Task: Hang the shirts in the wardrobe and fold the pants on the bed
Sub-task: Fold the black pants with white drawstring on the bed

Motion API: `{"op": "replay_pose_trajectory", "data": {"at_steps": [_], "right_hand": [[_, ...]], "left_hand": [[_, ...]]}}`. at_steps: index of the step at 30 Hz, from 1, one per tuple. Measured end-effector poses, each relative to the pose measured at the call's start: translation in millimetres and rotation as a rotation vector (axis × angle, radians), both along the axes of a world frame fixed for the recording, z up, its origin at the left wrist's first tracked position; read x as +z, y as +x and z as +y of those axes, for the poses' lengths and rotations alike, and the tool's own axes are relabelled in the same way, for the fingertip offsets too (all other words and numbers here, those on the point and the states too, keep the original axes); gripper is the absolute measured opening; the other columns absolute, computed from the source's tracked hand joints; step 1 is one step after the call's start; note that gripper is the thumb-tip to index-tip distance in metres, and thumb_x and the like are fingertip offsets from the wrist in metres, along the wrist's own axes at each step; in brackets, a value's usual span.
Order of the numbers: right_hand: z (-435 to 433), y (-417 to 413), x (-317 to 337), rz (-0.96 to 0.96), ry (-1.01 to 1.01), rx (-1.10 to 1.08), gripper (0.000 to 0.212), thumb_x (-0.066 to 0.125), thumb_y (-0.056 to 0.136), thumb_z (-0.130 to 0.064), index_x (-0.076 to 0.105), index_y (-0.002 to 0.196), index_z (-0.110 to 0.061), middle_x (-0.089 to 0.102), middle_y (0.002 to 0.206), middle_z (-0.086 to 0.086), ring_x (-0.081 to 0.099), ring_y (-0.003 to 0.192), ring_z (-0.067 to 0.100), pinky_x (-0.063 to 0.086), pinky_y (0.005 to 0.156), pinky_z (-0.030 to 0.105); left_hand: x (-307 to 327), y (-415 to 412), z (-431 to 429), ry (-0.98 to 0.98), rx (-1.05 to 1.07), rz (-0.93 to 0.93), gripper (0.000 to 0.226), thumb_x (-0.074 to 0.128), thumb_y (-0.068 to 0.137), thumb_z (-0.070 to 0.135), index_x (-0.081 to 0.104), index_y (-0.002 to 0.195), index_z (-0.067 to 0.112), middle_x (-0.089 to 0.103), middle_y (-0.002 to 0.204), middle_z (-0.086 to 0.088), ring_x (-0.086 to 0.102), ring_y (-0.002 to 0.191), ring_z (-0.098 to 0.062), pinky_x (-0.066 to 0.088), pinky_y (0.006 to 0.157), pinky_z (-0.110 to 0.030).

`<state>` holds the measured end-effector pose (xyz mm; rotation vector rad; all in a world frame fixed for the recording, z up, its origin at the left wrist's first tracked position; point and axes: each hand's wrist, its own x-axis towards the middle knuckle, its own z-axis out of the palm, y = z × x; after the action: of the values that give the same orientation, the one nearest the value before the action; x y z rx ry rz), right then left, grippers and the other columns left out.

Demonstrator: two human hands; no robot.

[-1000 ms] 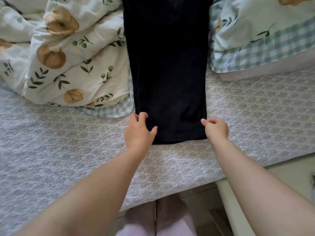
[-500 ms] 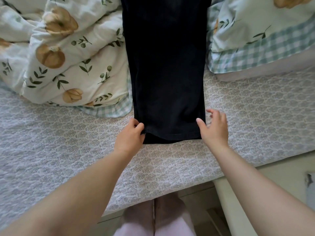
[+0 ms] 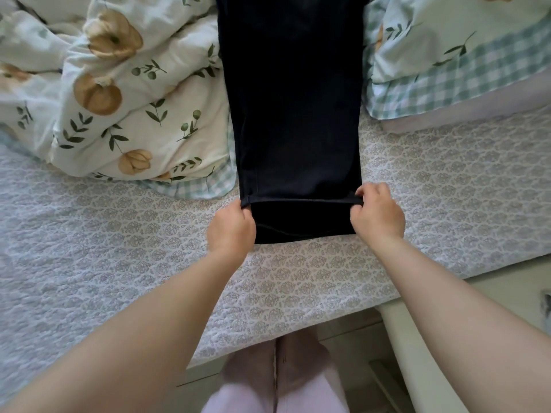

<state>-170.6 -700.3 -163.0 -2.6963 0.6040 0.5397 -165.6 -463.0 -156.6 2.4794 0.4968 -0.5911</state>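
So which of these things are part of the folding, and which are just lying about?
In the job: dark pants; left hand and right hand, pinching its near end; bed under it.
Lying about: floral duvet; checked pillow.

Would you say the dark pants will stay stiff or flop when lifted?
Probably floppy: the dark pants fold softly where the left hand and right hand pinch its hem. Likely light, since pinches lift it.

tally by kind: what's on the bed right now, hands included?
Black pants: 1
Floral duvet: 1
Pillow: 1
Hands: 2, the left hand and the right hand, each pinching a corner of the pants' near end
Total: 5
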Motion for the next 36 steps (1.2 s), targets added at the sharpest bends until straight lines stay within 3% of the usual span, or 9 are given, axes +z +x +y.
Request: {"op": "replay_pose_trajectory", "data": {"at_steps": [4,8,11,14,18,23,27,32,36], "right_hand": [[3,42,31,-0.118,0.491,-0.591,0.031,0.034,0.092,-0.006,0.055,0.114,-0.011,0.064,0.105,0.008,0.064,0.067,0.018,0.056,0.064,0.028],[10,50,54,-0.867,0.283,-0.073,0.039,0.035,0.081,0.008,0.054,0.113,-0.004,0.059,0.101,-0.001,0.052,0.082,0.007,0.039,0.069,0.006],[4,19,19,-0.405,0.136,-0.025,0.042,0.038,0.084,0.007,0.051,0.12,-0.011,0.062,0.109,0.007,0.054,0.08,0.024,0.038,0.064,0.029],[-8,-13,-19,-0.035,0.043,-0.041,0.036,0.041,0.087,0.002,0.047,0.118,-0.015,0.057,0.116,0.004,0.05,0.077,0.023,0.035,0.062,0.03],[-15,-20,-33,-0.098,0.064,-0.03,0.027,0.043,0.084,0.002,0.047,0.104,-0.015,0.054,0.107,0.002,0.047,0.066,0.022,0.031,0.057,0.029],[-15,-23,-34,-0.041,0.135,0.005,0.028,0.045,0.085,0.0,0.051,0.109,-0.014,0.047,0.115,0.003,0.046,0.081,0.018,0.034,0.066,0.028],[-15,-31,-36,-0.055,0.207,0.034,0.025,0.053,0.09,-0.031,0.055,0.107,-0.013,0.043,0.115,0.0,0.049,0.095,0.015,0.039,0.074,0.026],[-5,-15,-36,-0.094,0.434,-0.5,0.041,0.059,0.087,-0.044,0.046,0.115,-0.018,0.05,0.108,-0.007,0.052,0.091,0.013,0.037,0.068,0.023],[-3,3,-15,0.26,0.514,-0.61,0.029,0.06,0.09,-0.031,0.053,0.113,-0.015,0.057,0.099,0.003,0.054,0.085,0.022,0.042,0.067,0.029]], "left_hand": [[30,34,-7,-0.258,0.268,-0.107,0.028,0.029,0.094,0.012,0.056,0.088,0.019,0.065,0.065,0.003,0.064,0.054,-0.006,0.051,0.061,-0.03],[39,46,-4,-0.606,0.517,-0.469,0.029,0.035,0.091,0.011,0.058,0.081,0.026,0.061,0.068,0.004,0.056,0.049,0.0,0.047,0.051,-0.021],[4,15,2,-0.443,0.473,-0.098,0.026,0.035,0.096,0.009,0.057,0.099,0.023,0.063,0.087,-0.001,0.062,0.064,-0.006,0.048,0.058,-0.03],[-28,-12,1,-0.264,0.343,0.193,0.032,0.045,0.094,0.009,0.043,0.123,0.023,0.063,0.094,0.003,0.064,0.074,-0.013,0.05,0.055,-0.032],[-38,-19,-1,-0.086,0.026,-0.045,0.06,0.052,0.089,0.01,0.032,0.132,0.046,0.052,0.102,0.011,0.055,0.072,-0.008,0.05,0.055,-0.03],[-45,-26,14,-0.215,-0.078,-0.039,0.035,0.053,0.094,0.015,0.058,0.125,0.031,0.043,0.11,0.012,0.049,0.096,-0.002,0.035,0.069,0.0],[-43,-39,16,-0.238,-0.024,-0.046,0.034,0.062,0.084,0.048,0.058,0.113,0.03,0.032,0.121,0.013,0.033,0.116,-0.001,0.031,0.098,-0.02],[-38,-16,-9,-0.221,0.397,0.064,0.044,0.065,0.086,0.036,0.044,0.121,0.018,0.049,0.111,0.006,0.053,0.085,-0.007,0.04,0.069,-0.021],[-13,4,-11,-0.262,0.422,0.428,0.033,0.055,0.093,0.032,0.055,0.114,0.007,0.058,0.09,-0.002,0.055,0.073,-0.015,0.043,0.06,-0.025]]}}
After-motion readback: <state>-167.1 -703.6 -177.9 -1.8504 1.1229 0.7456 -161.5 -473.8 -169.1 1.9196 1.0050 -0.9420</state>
